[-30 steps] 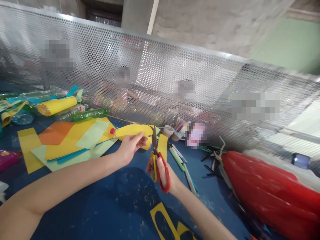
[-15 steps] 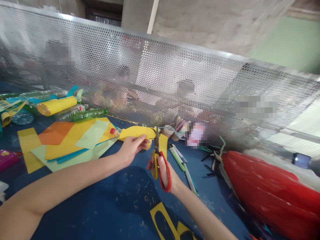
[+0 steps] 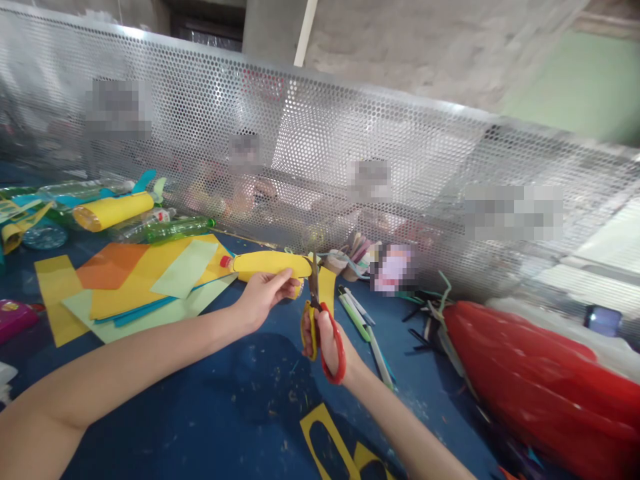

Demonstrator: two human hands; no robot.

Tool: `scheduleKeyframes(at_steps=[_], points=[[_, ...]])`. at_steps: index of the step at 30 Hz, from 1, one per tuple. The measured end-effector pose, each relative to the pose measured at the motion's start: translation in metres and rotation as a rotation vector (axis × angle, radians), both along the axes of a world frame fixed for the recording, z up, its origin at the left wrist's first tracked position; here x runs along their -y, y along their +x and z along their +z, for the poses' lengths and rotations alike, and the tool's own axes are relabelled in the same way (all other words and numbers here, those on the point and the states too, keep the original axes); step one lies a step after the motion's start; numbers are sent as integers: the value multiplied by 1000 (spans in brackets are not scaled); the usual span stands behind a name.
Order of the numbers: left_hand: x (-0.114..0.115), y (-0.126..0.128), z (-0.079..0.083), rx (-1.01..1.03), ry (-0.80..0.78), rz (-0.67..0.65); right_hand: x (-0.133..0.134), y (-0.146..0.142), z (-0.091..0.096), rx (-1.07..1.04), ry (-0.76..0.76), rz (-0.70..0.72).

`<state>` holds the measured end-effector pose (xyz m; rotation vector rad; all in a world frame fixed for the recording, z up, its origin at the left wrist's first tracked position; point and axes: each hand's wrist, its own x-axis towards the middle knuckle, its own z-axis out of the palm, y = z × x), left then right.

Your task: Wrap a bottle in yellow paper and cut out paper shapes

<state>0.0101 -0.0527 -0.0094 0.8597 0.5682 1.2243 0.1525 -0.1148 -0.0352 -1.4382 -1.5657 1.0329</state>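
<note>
My left hand (image 3: 264, 295) pinches a curved yellow paper shape (image 3: 270, 262) above the blue table (image 3: 220, 407). My right hand (image 3: 327, 340) grips scissors (image 3: 320, 320) with one red and one yellow handle. Their blades point up and meet the right end of the yellow shape. A narrower yellow strip (image 3: 327, 285) hangs just right of the blades.
Sheets of yellow, orange and green paper (image 3: 135, 280) lie at the left, with a yellow paper roll (image 3: 113, 211) and plastic bottles (image 3: 175, 229) behind. Pens (image 3: 363, 323) lie right of my hands. A red glossy object (image 3: 540, 380) fills the right. Yellow offcuts (image 3: 330, 443) lie near. A perforated metal screen (image 3: 320, 153) bounds the back.
The scissors have shifted slightly right and their blades have closed further on the yellow shape. My left hand has turned the shape a little, so its left end sits lower.
</note>
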Motion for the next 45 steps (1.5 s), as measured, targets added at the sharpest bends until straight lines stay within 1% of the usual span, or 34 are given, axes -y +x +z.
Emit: scheduleKeyframes(at_steps=[3, 8, 13, 18, 25, 33, 39, 45], points=[[0, 0, 1, -22, -1, 6, 1, 1, 1, -11, 43, -6], [-1, -2, 3, -30, 8, 2, 2, 1, 3, 7, 67, -31], [-4, -4, 4, -38, 26, 17, 3, 3, 6, 7, 41, -48], [-10, -7, 3, -99, 56, 35, 4, 6, 8, 0, 38, -34], [-17, -10, 3, -210, 125, 114, 1, 10, 7, 39, 31, -27], [-21, -11, 0, -227, 153, 155, 2, 11, 5, 48, 69, -15], [-25, -13, 1, -224, 187, 187, 2, 11, 8, 76, 43, -13], [-28, -15, 1, -212, 214, 202, 4, 11, 12, 89, 47, -9]])
